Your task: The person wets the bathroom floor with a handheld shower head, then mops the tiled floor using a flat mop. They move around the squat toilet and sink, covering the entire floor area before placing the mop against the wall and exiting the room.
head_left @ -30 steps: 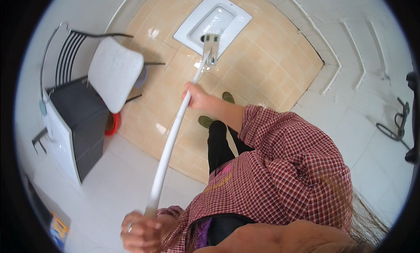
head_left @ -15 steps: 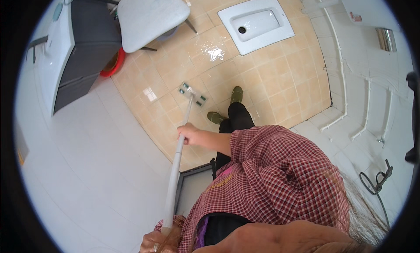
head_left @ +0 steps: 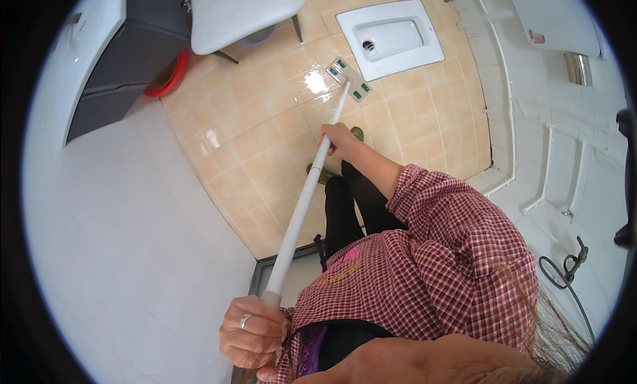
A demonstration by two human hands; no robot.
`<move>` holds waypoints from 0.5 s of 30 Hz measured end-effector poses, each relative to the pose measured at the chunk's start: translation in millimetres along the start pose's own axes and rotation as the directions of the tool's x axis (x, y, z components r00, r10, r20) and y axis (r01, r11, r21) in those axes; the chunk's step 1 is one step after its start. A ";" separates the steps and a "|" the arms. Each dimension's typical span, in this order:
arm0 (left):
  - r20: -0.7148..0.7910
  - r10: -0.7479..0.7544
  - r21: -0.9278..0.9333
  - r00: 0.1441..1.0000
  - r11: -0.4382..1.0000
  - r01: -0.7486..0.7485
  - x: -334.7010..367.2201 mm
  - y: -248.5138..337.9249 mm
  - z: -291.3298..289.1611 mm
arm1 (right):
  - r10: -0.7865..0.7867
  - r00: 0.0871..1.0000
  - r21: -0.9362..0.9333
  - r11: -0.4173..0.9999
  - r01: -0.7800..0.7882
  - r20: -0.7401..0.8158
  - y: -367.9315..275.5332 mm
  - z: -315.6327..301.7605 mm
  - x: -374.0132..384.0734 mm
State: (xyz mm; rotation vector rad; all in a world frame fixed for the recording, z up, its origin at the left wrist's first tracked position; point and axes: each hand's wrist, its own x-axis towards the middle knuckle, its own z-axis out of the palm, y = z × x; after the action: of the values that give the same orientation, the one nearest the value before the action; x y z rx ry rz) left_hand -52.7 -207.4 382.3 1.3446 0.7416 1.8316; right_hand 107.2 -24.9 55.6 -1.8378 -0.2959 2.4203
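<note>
White pole, flat mop head on the tiles just beside the near-left corner of the squat toilet; can't tell if they touch. Left hand is wrapped closed round the pole's top end, farthest from the toilet; right hand is closed round the shaft, nearer the toilet. My read on risks: a push rightward could snag the head on the toilet's rim and twist the pole in the grip. Shiny patch left of the toilet looks wet (depth unreadable), so the green shoes, on the body side of the toilet, might slide if weight goes into the pole. Overshooting left could hit the chair leg, also left of the toilet.
</note>
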 end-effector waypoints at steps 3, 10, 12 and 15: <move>-0.035 0.004 0.056 0.999 0.998 -0.002 -3.0 -10.6 -4.0 | -0.032 0.999 0.014 0.999 0.032 -0.019 -1.0 -4.9 3.7; -0.608 -0.081 0.161 0.790 0.962 0.223 -13.6 15.0 -12.7 | 0.053 0.986 0.146 0.989 -0.030 -0.158 22.2 21.7 3.3; -0.691 0.135 0.009 0.710 0.984 -0.178 -16.3 40.5 -14.6 | 0.112 0.994 0.108 0.988 -0.113 0.009 50.5 49.5 -1.2; -0.735 0.106 -0.111 0.670 0.955 -0.273 -30.0 50.9 1.1 | 0.152 0.977 0.144 0.974 -0.174 0.152 82.3 68.4 2.4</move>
State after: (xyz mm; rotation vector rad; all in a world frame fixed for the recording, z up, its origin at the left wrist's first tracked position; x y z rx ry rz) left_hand -57.4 -260.8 407.1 0.5203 0.7691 2.5745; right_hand 44.6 -111.7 53.9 -1.6912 0.0387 2.6020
